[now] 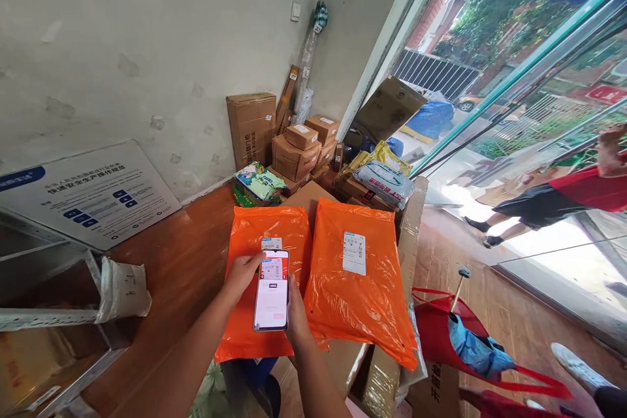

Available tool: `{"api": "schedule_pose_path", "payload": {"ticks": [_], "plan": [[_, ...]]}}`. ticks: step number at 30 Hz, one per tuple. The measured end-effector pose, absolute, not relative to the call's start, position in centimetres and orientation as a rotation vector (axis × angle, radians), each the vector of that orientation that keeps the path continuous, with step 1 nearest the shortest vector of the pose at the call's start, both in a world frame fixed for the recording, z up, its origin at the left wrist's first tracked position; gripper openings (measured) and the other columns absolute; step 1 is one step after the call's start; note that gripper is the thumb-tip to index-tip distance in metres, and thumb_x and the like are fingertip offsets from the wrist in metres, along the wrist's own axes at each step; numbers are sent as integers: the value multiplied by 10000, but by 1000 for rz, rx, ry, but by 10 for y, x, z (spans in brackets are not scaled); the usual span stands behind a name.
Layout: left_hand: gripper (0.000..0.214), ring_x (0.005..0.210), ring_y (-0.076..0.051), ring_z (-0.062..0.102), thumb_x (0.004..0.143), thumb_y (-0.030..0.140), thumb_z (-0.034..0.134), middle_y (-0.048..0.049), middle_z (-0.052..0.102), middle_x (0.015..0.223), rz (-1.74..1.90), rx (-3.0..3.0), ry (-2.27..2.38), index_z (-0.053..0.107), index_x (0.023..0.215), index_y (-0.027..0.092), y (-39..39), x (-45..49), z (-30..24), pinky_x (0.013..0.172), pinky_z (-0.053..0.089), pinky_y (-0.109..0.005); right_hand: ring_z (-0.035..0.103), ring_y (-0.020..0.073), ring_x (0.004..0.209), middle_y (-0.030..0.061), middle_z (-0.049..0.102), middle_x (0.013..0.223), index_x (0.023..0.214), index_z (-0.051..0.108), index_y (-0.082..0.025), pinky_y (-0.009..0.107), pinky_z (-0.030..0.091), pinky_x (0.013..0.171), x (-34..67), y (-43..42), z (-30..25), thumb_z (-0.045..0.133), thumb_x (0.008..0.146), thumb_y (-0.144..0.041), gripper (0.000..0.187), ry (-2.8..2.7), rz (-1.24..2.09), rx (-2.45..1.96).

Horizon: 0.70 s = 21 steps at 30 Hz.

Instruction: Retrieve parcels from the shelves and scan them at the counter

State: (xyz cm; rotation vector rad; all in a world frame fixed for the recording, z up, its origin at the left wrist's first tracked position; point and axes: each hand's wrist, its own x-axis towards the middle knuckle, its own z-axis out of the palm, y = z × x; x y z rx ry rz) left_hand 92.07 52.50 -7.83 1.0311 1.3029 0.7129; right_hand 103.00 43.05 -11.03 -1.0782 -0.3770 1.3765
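A smartphone [271, 304] is held above the left of two orange plastic parcels, its lit screen showing a camera picture of a shipping label. My right hand [296, 313] grips the phone along its right side. At the phone's upper left edge, my left hand [245, 273] is closed on it, with some fingers hidden behind. Beneath the phone lies the left orange parcel [240, 326], whose white label [271, 243] is partly covered. The right orange parcel [362, 300] lies beside it, its label [354, 253] fully in sight.
Cardboard boxes [295, 155] and a tall carton [251, 127] stand by the wall. A grey bagged parcel [383, 183] lies behind the orange ones. On the right are a red bag [431, 326] and a person in red [588, 176] near the glass door. A shelf [49, 319] stands left.
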Motion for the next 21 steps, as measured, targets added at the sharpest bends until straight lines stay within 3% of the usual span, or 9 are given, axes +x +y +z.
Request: {"api": "schedule_pose_path", "payload": {"ticks": [4,7,11,14,17,21], "plan": [[588,833,-282,685,602,669,496,-110,747,772,637,1032,1272,720,723,140,514,925,-76,781,508,-375,649,265,1082,71,731,1108,1042,718,-197,418,484,1006,1034,417,-107,675,657,-753,677,-337,1398,-1068],[670,950,-290,684,641,679,394,-129,759,924,606,1005,1255,733,839,136,500,920,-86,823,521,-390,647,266,1095,67,716,1155,1059,711,-218,424,488,1003,1041,392,-106,681,674,-728,640,-248,1443,-1004],[590,1149,-300,608,599,620,445,-105,731,1076,730,984,1437,698,910,187,481,903,-118,922,493,-378,662,362,1053,117,746,1007,989,731,-231,568,530,890,1059,346,-112,585,607,-846,739,-136,1500,-1126],[565,1095,-331,621,531,597,469,-136,716,1030,756,955,1542,642,876,184,469,899,-146,917,488,-408,669,401,1029,100,749,1004,1180,667,-309,659,520,824,1074,314,-116,476,599,-895,848,-82,1466,-1235],[568,972,-318,657,520,601,487,-146,713,973,729,972,1470,622,870,175,458,920,-167,871,505,-413,673,382,1042,102,718,1145,1374,508,-334,671,515,841,1086,293,-118,450,636,-866,911,-45,1421,-1301],[593,1031,-313,644,537,548,623,-167,693,1058,691,1069,1315,630,967,140,451,982,-181,922,490,-398,644,430,1082,-10,679,1242,1390,398,-538,681,547,712,1105,274,-117,476,601,-830,846,25,1334,-1389]]}}
